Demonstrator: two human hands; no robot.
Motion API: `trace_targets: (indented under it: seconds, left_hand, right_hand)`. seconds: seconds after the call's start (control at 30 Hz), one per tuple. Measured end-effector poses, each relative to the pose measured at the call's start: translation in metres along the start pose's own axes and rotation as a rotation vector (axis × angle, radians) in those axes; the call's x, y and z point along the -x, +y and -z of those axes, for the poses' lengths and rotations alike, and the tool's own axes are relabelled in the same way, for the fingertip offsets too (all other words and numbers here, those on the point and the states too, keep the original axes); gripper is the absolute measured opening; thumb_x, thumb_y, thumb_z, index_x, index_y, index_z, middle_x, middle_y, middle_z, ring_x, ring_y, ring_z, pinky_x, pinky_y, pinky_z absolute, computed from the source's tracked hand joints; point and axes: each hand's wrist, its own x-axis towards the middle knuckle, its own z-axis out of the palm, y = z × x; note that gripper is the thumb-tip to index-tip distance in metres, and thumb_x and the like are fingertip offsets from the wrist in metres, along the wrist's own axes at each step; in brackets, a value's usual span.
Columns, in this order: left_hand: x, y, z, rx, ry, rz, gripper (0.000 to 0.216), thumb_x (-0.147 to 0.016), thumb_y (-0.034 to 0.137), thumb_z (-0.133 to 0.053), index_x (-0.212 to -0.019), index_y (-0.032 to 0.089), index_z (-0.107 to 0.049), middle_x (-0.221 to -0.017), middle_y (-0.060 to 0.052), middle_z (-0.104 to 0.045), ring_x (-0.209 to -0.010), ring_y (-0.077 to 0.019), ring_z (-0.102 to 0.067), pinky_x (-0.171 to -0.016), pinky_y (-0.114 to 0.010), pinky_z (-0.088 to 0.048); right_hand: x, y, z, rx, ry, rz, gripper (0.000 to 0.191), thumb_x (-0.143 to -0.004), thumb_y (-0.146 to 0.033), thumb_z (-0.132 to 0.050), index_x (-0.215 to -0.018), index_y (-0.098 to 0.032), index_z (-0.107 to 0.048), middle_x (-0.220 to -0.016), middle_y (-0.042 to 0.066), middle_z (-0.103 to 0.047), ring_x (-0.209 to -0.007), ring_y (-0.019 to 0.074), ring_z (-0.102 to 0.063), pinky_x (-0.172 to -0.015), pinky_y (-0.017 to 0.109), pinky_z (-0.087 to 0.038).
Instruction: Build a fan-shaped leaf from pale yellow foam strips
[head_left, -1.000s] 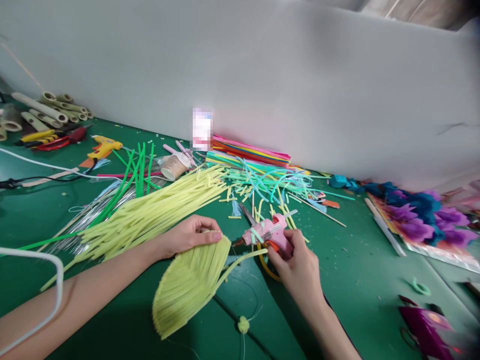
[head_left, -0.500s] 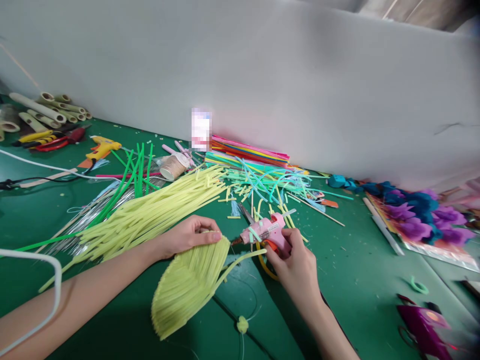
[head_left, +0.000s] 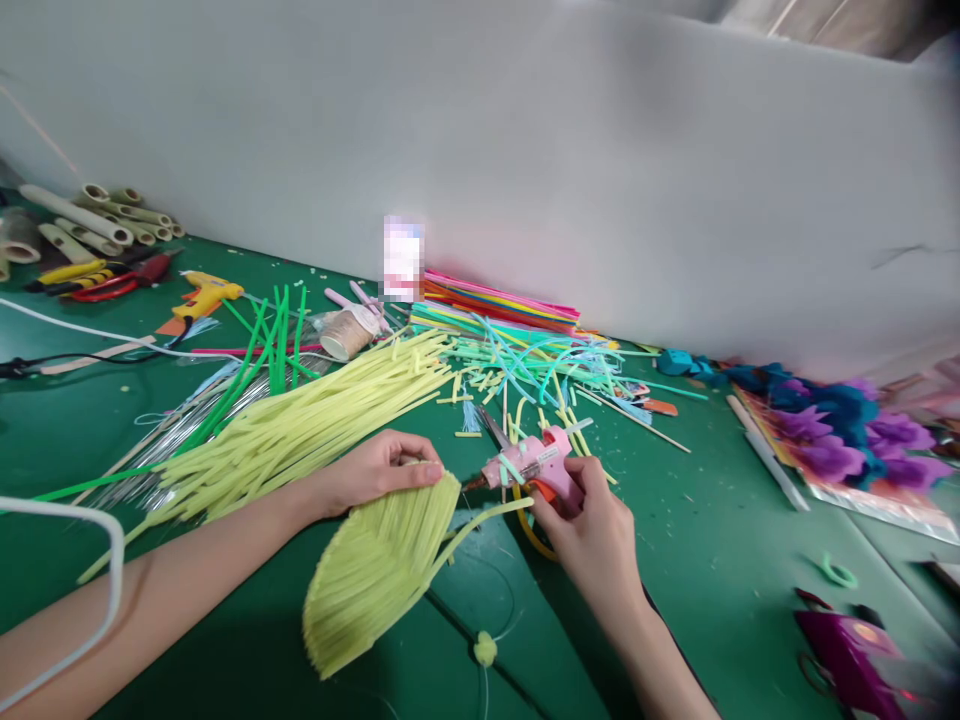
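At the far left, cut bamboo tubes point(head_left: 71, 215) were stacked against the wall, with red- and yellow-handled pliers point(head_left: 101, 280) laid in front of them. A yellow glue gun point(head_left: 206, 297) was seen on the green tabletop point(head_left: 697, 570) to their right, followed by upright green chenille stems point(head_left: 279, 345) and a thick bundle of yellow chenille stems point(head_left: 300, 425), behind which a twine spool point(head_left: 347, 336) was placed. Just right of the bundle's near side, a leaf-shaped chenille piece point(head_left: 375, 580) was held above the tabletop by the left hand point(head_left: 394, 468), its upper edge pinched between thumb and fingers, with no gap left around it. From the leaf's lower right edge a loose yellow strip point(head_left: 480, 520) was curved toward the right hand point(head_left: 592, 525). By that hand a pink glue gun point(head_left: 532, 465) was gripped, the fingers wrapped around its handle; its nozzle was pointed at the leaf's right edge, though contact could not be confirmed. Scissors point(head_left: 534, 540) were partly hidden beneath the gun. Farther right, purple flowers point(head_left: 832, 430) were laid on a printed sheet, and a purple device point(head_left: 844, 645) was set nearer the front.
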Motion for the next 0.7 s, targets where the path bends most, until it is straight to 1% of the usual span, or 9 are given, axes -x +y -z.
trace_targets:
  seconds: [0.23, 0.37, 0.47, 0.53, 0.63, 0.67, 0.7]
  left_hand:
    - [0.0, -0.001, 0.001, -0.006, 0.008, 0.009, 0.032, -0.077, 0.047, -0.072, -0.081, 0.016, -0.066, -0.066, 0.003, -0.059, -0.057, -0.0085, -0.051, -0.052, -0.017, -0.036]
    - [0.001, 0.001, 0.001, 0.011, 0.006, 0.021, 0.032, -0.077, 0.047, -0.072, -0.082, 0.016, -0.066, -0.068, 0.002, -0.061, -0.058, -0.0092, -0.052, -0.053, -0.018, -0.038]
    - [0.002, 0.003, 0.0, 0.013, 0.003, 0.019, 0.032, -0.077, 0.047, -0.072, -0.082, 0.016, -0.066, -0.068, 0.002, -0.061, -0.059, -0.0101, -0.053, -0.054, -0.019, -0.038]
    - [0.002, 0.004, -0.001, 0.013, 0.0, 0.015, 0.032, -0.077, 0.047, -0.072, -0.082, 0.016, -0.066, -0.068, 0.002, -0.061, -0.059, -0.0103, -0.053, -0.054, -0.019, -0.038]
    - [0.002, 0.004, -0.001, 0.014, -0.005, 0.008, 0.031, -0.078, 0.047, -0.071, -0.081, 0.016, -0.066, -0.069, 0.002, -0.061, -0.061, -0.0107, -0.053, -0.055, -0.019, -0.038]
    - [0.002, 0.004, -0.001, 0.014, -0.007, 0.011, 0.031, -0.077, 0.047, -0.071, -0.081, 0.016, -0.066, -0.069, 0.002, -0.061, -0.061, -0.0109, -0.053, -0.055, -0.019, -0.038]
    - [0.002, 0.005, -0.002, 0.013, -0.008, 0.015, 0.031, -0.077, 0.047, -0.071, -0.081, 0.016, -0.066, -0.069, 0.002, -0.06, -0.061, -0.0109, -0.052, -0.055, -0.019, -0.037]
  right_hand:
    - [-0.001, -0.003, 0.001, -0.002, -0.006, 0.003, 0.026, -0.076, -0.039, -0.061, -0.093, -0.025, -0.045, -0.071, -0.003, -0.063, -0.054, 0.0153, -0.054, -0.054, 0.024, -0.042]
    - [-0.001, -0.002, 0.001, 0.054, 0.004, -0.011, 0.027, -0.074, -0.04, -0.061, -0.091, -0.025, -0.047, -0.069, -0.003, -0.062, -0.054, 0.0164, -0.055, -0.054, 0.025, -0.042]
    - [-0.004, 0.001, 0.004, 0.084, 0.021, -0.025, 0.029, -0.074, -0.042, -0.062, -0.093, -0.024, -0.05, -0.072, -0.001, -0.063, -0.056, 0.0172, -0.055, -0.055, 0.026, -0.042]
    - [-0.008, 0.007, 0.01, 0.098, 0.063, -0.042, 0.032, -0.074, -0.045, -0.062, -0.096, -0.023, -0.052, -0.076, 0.001, -0.064, -0.058, 0.0179, -0.056, -0.058, 0.027, -0.042]
    - [-0.019, 0.027, 0.025, 0.182, 0.228, -0.072, 0.039, -0.073, -0.049, -0.062, -0.099, -0.021, -0.055, -0.082, 0.005, -0.063, -0.067, 0.0216, -0.057, -0.063, 0.031, -0.043]
    - [-0.024, 0.036, 0.031, 0.23, 0.292, -0.086, 0.039, -0.074, -0.051, -0.06, -0.097, -0.02, -0.056, -0.083, 0.007, -0.062, -0.071, 0.0237, -0.057, -0.066, 0.033, -0.042]
    - [-0.028, 0.047, 0.037, 0.285, 0.327, -0.101, 0.04, -0.075, -0.053, -0.058, -0.095, -0.019, -0.057, -0.084, 0.008, -0.061, -0.075, 0.0259, -0.056, -0.067, 0.035, -0.042]
